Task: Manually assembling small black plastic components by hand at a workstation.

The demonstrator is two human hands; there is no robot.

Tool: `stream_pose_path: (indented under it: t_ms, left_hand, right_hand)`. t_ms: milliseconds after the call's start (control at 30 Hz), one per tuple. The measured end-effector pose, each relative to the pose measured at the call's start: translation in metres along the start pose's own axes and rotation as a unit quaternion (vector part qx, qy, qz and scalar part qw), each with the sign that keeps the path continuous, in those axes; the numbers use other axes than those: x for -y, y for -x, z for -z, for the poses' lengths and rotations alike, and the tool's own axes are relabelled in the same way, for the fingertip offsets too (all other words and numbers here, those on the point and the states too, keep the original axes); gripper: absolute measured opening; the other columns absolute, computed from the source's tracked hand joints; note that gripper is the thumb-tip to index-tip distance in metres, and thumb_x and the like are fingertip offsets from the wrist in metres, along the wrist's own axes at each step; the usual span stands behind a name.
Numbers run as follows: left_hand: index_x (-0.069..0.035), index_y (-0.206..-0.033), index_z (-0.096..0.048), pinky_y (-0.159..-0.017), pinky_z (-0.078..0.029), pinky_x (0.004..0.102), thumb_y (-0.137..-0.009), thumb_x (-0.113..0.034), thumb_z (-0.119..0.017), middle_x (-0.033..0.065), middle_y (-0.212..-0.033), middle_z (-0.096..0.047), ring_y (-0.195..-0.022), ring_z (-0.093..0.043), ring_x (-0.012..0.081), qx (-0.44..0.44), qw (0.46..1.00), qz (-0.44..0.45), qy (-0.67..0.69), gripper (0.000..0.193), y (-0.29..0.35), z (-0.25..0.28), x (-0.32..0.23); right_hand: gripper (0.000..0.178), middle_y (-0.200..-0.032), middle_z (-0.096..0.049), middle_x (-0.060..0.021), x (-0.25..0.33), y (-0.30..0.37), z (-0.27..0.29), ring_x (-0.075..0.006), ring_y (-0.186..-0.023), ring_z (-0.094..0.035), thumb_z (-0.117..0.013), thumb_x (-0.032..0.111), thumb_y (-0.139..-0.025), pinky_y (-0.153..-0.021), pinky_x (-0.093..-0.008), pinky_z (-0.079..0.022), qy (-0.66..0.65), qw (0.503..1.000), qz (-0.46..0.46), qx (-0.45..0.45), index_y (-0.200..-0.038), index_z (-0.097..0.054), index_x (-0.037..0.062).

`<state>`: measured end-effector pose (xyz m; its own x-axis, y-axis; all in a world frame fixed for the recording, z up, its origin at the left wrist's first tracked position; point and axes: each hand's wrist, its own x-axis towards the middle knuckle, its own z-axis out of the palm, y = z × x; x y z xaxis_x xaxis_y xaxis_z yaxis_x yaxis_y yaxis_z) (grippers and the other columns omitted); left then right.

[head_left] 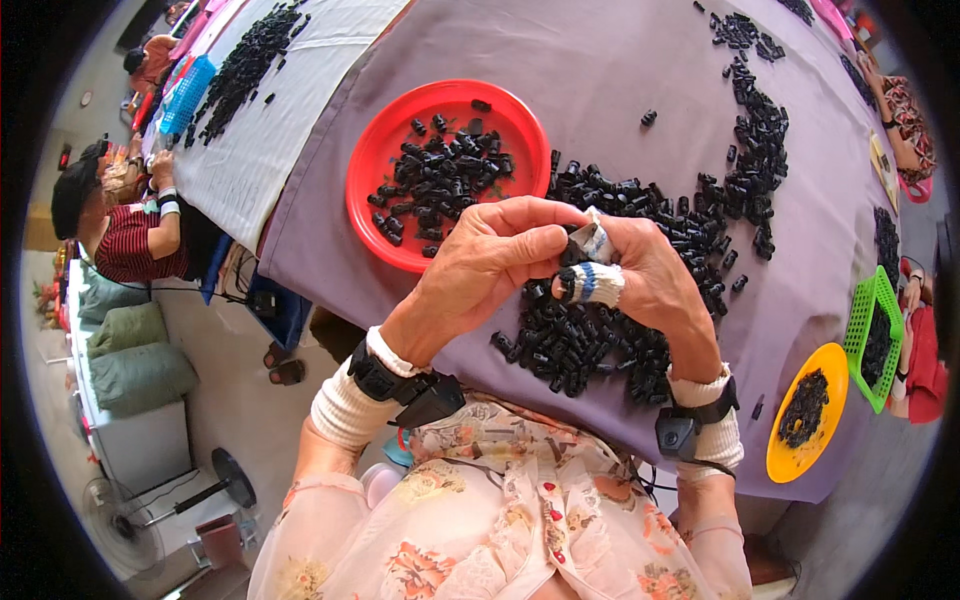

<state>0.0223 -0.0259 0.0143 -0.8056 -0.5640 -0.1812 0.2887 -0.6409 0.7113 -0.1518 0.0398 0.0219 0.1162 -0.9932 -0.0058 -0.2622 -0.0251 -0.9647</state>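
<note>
My left hand (pixel 480 258) and my right hand (pixel 645 265) meet in front of me over the table, their fingers closed together. A small black plastic part (pixel 572 252) is pinched between them, mostly hidden by the fingertips. White cloth finger covers with blue stripes (pixel 597 284) wrap the thumb and a finger of my right hand. Beneath and around the hands lies a large heap of small black cylindrical parts (pixel 600 345). Just beyond my left hand, a red round tray (pixel 372 140) holds more of these black parts.
A purple cloth (pixel 590 60) covers the table. To the right are a yellow plate (pixel 832 380) with black bits and a green basket (pixel 862 330). Other people sit at left (pixel 140 235) and right. A blue basket (pixel 188 95) and a fan (pixel 125 525) stand leftward.
</note>
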Motion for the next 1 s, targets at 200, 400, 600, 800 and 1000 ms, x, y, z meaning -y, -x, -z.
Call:
stream_pose_path:
  t_ms: [200, 400, 600, 800, 1000]
  left_hand:
    - [0.003, -0.107, -0.056, -0.078, -0.051, 0.0302, -0.086, -0.007, -0.056, 0.0113, -0.098, -0.062, -0.087, -0.061, 0.0161, -0.018, 1.0, 0.009, -0.009, 0.023, 0.0, 0.001, 0.002]
    - [0.003, -0.106, -0.057, -0.078, -0.051, 0.0307, -0.085, -0.006, -0.056, 0.0113, -0.098, -0.062, -0.087, -0.061, 0.0166, -0.017, 1.0, 0.007, -0.018, 0.023, -0.002, -0.002, 0.003]
    - [0.003, -0.105, -0.057, -0.079, -0.051, 0.031, -0.085, -0.006, -0.057, 0.0114, -0.097, -0.062, -0.087, -0.061, 0.0168, -0.022, 0.999, 0.009, -0.027, 0.022, -0.003, -0.002, 0.006]
    - [0.003, -0.104, -0.058, -0.081, -0.05, 0.0314, -0.084, -0.006, -0.058, 0.0106, -0.098, -0.062, -0.088, -0.061, 0.0163, -0.021, 0.999, 0.007, -0.039, 0.022, -0.003, -0.005, 0.006]
    - [0.002, -0.104, -0.059, -0.083, -0.049, 0.031, -0.084, -0.005, -0.058, 0.0098, -0.097, -0.062, -0.089, -0.06, 0.0156, -0.028, 0.999, 0.013, -0.038, 0.021, -0.001, -0.005, 0.008]
  right_hand:
    - [0.032, -0.058, -0.05, -0.0098, 0.001, 0.002, 0.0, -0.0144, -0.053, -0.044, -0.07, 0.026, -0.069, -0.053, -0.0304, -0.04, 0.019, 1.0, 0.013, 0.002, -0.082, -0.057, -0.0009]
    - [0.032, -0.056, -0.046, -0.0077, 0.002, 0.004, 0.001, -0.0135, -0.053, -0.041, -0.069, 0.026, -0.07, -0.052, -0.0297, -0.04, 0.009, 1.0, 0.001, 0.011, -0.083, -0.057, -0.0008]
    - [0.03, -0.056, -0.046, -0.0074, -0.001, 0.006, 0.002, -0.0126, -0.052, -0.041, -0.068, 0.025, -0.071, -0.051, -0.0292, -0.04, 0.009, 1.0, 0.003, 0.016, -0.082, -0.057, -0.001]
    - [0.027, -0.055, -0.046, -0.0065, -0.003, 0.007, 0.001, -0.0114, -0.052, -0.04, -0.067, 0.022, -0.072, -0.05, -0.0289, -0.039, 0.003, 1.0, 0.011, 0.014, -0.081, -0.057, -0.0006]
    - [0.025, -0.053, -0.045, -0.0048, -0.006, 0.008, 0.0, -0.0104, -0.051, -0.039, -0.066, 0.021, -0.072, -0.049, -0.0284, -0.038, 0.003, 1.0, 0.013, 0.017, -0.078, -0.056, -0.0006]
